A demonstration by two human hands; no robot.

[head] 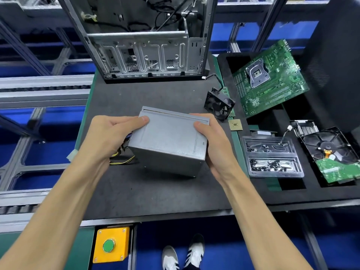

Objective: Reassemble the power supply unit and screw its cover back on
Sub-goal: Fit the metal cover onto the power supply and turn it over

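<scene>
- Grey steel, that's our power supply unit (pixel 169 145), lifted just off the dark surface (pixel 155 191) and tilted, cover side up.
- We've got the left hand (pixel 109 137) and right hand (pixel 212 145) clamped on opposite ends, fingers curled around the edges and thumbs pressed on top, likely to seat the cover.
- Yellow and black cables (pixel 121 157) trail out on the left.
- Screw tray (pixel 272 158) waits nearby on the right; fan (pixel 219 104) and computer case (pixel 144 38) sit behind.
</scene>
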